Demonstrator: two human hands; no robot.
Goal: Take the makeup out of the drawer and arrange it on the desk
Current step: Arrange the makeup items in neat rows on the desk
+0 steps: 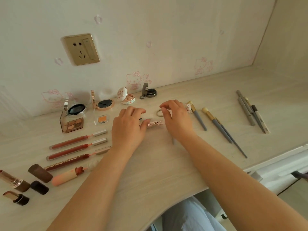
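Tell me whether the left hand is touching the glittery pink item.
Touching. The head view shows the left hand with its thumb pressed against the glittery pink item on the desk.
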